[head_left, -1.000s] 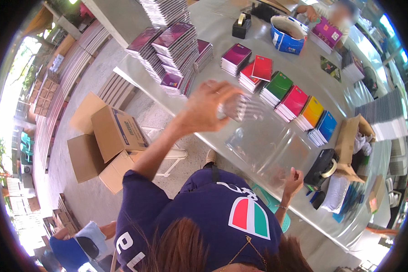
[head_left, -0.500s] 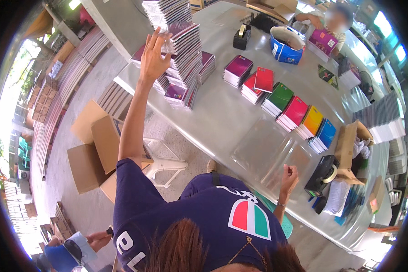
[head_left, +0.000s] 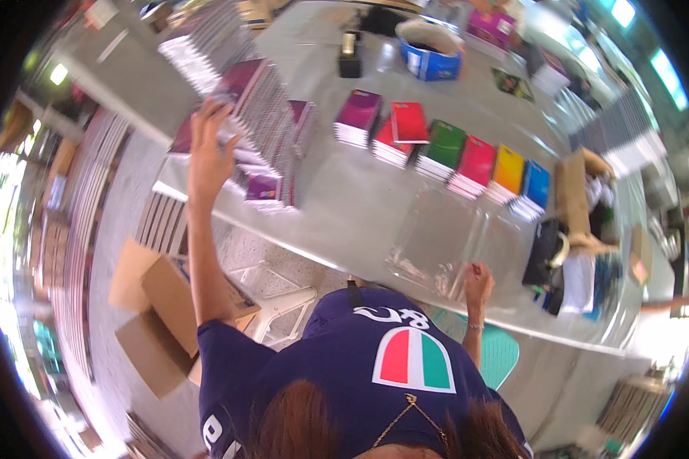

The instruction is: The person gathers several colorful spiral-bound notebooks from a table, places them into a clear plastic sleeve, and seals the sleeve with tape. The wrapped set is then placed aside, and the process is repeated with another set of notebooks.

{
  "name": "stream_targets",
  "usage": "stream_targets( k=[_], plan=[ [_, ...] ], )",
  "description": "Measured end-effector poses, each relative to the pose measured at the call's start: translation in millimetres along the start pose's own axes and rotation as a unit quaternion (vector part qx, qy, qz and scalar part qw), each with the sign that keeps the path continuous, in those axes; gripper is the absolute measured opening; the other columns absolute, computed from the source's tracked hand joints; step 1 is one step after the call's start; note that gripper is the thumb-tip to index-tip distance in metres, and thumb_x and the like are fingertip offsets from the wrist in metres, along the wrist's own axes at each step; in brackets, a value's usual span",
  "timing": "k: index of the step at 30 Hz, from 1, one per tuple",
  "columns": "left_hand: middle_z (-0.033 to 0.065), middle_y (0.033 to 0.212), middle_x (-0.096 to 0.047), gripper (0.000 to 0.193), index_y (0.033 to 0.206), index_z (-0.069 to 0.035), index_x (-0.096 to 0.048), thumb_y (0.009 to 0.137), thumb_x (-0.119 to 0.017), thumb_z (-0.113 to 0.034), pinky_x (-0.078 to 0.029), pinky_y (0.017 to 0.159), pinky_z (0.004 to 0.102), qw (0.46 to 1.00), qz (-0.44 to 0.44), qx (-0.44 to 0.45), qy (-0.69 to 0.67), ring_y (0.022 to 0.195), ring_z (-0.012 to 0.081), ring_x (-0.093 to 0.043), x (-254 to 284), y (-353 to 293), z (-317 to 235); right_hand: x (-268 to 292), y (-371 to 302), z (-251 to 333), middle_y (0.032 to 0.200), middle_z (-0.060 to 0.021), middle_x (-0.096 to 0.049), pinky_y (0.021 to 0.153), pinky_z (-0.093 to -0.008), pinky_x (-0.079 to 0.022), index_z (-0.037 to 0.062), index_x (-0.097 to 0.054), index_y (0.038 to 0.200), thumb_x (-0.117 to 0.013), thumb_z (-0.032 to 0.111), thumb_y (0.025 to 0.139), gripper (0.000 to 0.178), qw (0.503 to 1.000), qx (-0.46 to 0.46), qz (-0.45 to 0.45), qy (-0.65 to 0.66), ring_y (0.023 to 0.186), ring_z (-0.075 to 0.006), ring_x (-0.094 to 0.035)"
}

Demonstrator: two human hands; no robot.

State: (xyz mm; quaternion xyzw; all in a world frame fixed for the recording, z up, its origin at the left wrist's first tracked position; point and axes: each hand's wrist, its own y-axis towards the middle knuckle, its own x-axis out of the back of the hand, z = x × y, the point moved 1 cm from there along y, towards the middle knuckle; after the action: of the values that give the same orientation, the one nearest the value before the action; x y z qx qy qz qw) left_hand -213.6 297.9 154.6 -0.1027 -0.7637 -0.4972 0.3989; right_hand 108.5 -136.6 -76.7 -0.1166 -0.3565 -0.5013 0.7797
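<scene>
My left hand (head_left: 213,149) reaches to the tall stack of purple spiral notebooks (head_left: 262,107) at the table's left corner. Its fingers are spread against the side of the plastic-wrapped bundles; motion blurs their exact contact. My right hand (head_left: 478,283) is closed at the table's near edge, with nothing visible in it. Beside it lie clear plastic bags (head_left: 432,241), flat on the table. Beyond them runs a row of small notebook piles: purple (head_left: 358,111), red (head_left: 409,122), green (head_left: 444,145), pink-red (head_left: 473,161), yellow (head_left: 507,170) and blue (head_left: 535,183).
A tape dispenser (head_left: 350,57) and a blue-white container (head_left: 434,61) stand at the back. On the right are an open carton (head_left: 570,199), another dispenser (head_left: 542,249) and a grey notebook stack (head_left: 624,126). An opened cardboard box (head_left: 161,306) and a white stool (head_left: 279,306) stand on the floor.
My view has turned, so the table's things sit further left. My left hand stays by the notebook stack, its fingers still spread. My right hand remains closed near the table edge.
</scene>
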Motion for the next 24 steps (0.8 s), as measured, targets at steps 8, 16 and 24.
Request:
stream_targets(
  k=[8, 16, 24],
  plan=[
    [0.0139, 0.128, -0.051, 0.032, 0.117, -0.006, -0.062, 0.086, -0.068, -0.007, -0.036, 0.106, 0.0506, 0.990, -0.135, -0.034, -0.029, 0.126, 0.0337, -0.048, -53, -54, -57, -6, -17, -33, 0.087, -0.0162, -0.062, 0.086, -0.0437, -0.041, 0.0024, -0.064, 0.082, -0.067, 0.011, 0.079, 0.010, 0.988, -0.040, -0.116, -0.098, 0.092, -0.0350, -0.054],
    [0.0144, 0.142, -0.037, 0.047, 0.134, -0.016, -0.051, 0.090, -0.064, -0.024, -0.026, 0.110, 0.0544, 0.911, 0.282, 0.009, -0.300, 0.137, 0.0367, -0.030, -198, -151, -195, 31, -41, -46, 0.105, -0.0132, -0.057, 0.091, -0.0435, -0.039, 0.0078, -0.066, 0.094, -0.069, 0.014, 0.079, 0.016, 0.960, -0.104, -0.188, -0.179, 0.104, -0.0317, -0.051],
    [0.0089, 0.151, -0.029, 0.058, 0.144, -0.022, -0.041, 0.091, -0.058, -0.041, -0.009, 0.116, 0.0558, 0.914, 0.368, -0.049, -0.164, 0.143, 0.0330, -0.020, -230, -193, -220, 41, -50, -51, 0.115, -0.0065, -0.055, 0.096, -0.0453, -0.037, 0.0154, -0.065, 0.103, -0.067, 0.016, 0.083, 0.021, 0.962, -0.117, -0.144, -0.199, 0.111, -0.0302, -0.050]
  ],
)
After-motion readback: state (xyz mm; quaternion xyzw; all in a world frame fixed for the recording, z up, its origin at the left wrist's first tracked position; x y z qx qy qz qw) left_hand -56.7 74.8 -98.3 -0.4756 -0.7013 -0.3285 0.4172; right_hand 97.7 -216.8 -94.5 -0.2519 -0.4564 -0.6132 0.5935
